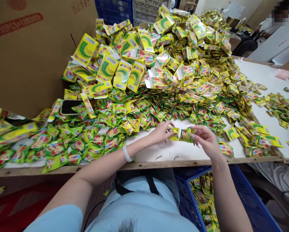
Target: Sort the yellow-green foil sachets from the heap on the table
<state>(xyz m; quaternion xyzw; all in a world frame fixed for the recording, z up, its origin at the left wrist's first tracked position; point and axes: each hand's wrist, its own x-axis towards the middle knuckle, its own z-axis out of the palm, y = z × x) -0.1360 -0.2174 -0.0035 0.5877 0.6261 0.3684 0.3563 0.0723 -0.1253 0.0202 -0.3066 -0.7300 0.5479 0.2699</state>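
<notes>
Over the bare strip of the white table (pixel 154 151), my left hand (pixel 161 132) is closed on a small yellow candy packet (pixel 174 133). Close beside it, my right hand (pixel 206 140) pinches a green candy packet (pixel 186 135) with a watermelon picture. The two packets are held side by side, with a narrow gap between them. Behind my hands spreads a heap of green packets (pixel 144 120). Above those rises a pile of yellow-green cardboard boxes (pixel 123 74), several with open flaps.
A large brown carton (pixel 38 64) stands at the left, near a phone (pixel 72 107) lying among packets. Below the table's wooden edge (pixel 158 165), a blue crate (pixel 245 193) holds more packets. Another person (pixel 272 27) is at the far right.
</notes>
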